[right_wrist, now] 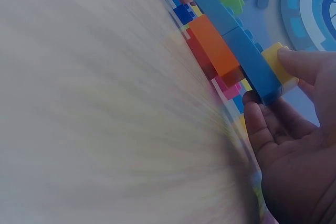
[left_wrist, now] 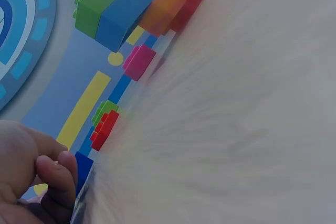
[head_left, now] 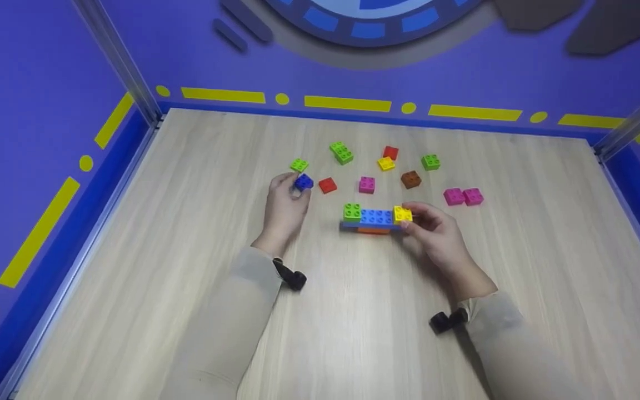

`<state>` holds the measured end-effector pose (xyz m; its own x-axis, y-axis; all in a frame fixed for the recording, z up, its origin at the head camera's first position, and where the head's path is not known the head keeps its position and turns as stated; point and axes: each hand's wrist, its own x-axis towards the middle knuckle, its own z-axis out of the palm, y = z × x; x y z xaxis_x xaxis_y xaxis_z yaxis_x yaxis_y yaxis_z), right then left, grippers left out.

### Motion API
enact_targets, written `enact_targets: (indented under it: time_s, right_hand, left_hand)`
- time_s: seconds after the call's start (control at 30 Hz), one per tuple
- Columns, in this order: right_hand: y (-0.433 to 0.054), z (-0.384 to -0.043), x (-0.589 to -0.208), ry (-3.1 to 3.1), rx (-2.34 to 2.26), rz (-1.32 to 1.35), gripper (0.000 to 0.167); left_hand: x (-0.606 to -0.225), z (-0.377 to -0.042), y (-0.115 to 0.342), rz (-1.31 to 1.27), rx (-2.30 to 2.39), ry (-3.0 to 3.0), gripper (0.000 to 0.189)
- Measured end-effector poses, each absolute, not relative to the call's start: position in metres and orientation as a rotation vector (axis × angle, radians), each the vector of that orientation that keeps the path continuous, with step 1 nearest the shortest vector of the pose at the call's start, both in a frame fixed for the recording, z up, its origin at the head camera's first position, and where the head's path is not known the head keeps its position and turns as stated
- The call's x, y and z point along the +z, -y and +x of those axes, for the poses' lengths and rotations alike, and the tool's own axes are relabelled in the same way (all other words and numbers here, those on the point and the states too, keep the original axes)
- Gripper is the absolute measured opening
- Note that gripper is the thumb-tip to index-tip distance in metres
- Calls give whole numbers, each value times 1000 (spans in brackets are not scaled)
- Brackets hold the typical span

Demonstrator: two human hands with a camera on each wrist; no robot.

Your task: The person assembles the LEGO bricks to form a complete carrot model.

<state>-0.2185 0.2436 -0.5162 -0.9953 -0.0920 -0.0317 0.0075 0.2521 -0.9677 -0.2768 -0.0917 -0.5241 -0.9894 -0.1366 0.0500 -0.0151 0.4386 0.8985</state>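
Two hands are working: the left hand [head_left: 285, 209] is pinching a blue brick [head_left: 304, 181], I think, since its wrist view is mostly hiding the grip. That's happening just left of a red brick [head_left: 327, 185]. Right hand [head_left: 441, 236] is pinching the yellow-topped end of the build [head_left: 376, 216], which is sitting this side of a pink brick [head_left: 367, 185].

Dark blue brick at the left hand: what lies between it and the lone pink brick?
A red brick lies there, in the head view.
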Motion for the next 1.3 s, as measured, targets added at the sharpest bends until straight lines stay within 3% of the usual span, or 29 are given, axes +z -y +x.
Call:
enact_targets:
  time_s: [0.27, 0.7, 1.07, 1.3]
  right_hand:
    - [-244, -219, -518, -2400, -1884, -105, 46]
    - [-243, -219, -517, -2411, -1882, -102, 44]
    - [-247, -219, -517, -2420, -1810, -89, 52]
    - [-245, -217, -517, -2430, -1812, -90, 51]
  left_hand:
    - [-521, -275, 93, 58, -1480, 2633, 49]
    - [-519, -272, 93, 184, -1434, 2590, 33]
    - [-517, -270, 87, 71, -1588, 2423, 33]
    - [-509, -263, 76, -128, -1683, 2394, 33]
